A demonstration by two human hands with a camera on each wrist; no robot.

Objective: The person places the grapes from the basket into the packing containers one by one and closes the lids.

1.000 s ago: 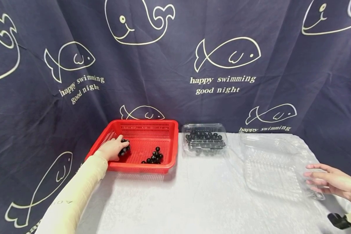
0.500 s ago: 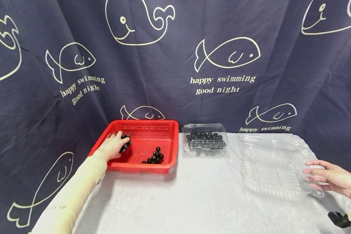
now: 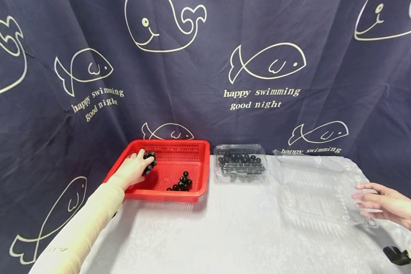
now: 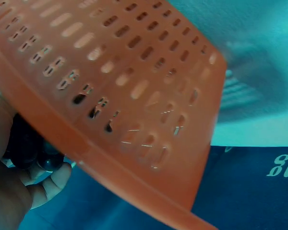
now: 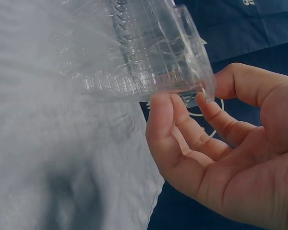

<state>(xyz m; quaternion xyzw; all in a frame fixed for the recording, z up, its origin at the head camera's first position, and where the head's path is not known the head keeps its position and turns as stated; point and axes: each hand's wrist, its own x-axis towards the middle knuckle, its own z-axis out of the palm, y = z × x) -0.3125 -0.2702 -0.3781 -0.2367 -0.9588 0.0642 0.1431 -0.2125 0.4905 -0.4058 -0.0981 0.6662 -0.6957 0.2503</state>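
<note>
My left hand (image 3: 134, 170) is inside the red slotted basket (image 3: 171, 143) at its left side and grips a handful of small black balls (image 3: 149, 163). In the left wrist view the dark balls (image 4: 28, 143) sit in my curled fingers behind the basket wall (image 4: 129, 91). A small heap of black balls (image 3: 181, 183) lies on the basket floor. My right hand (image 3: 380, 203) pinches the right rim of an open, empty clear clamshell box (image 3: 315, 190). The right wrist view shows my fingertips (image 5: 161, 109) under that box rim (image 5: 182, 81) and my thumb beside it.
A shut clear box (image 3: 240, 160) holding several black balls stands right of the basket. A white cloth (image 3: 226, 236) covers the table. A dark curtain with whale prints hangs behind. A black object (image 3: 395, 255) shows at the lower right by my wrist.
My left hand has risen slightly toward the basket's back with the balls in it. My right hand has moved up a little, and the clear box has tipped up with it.
</note>
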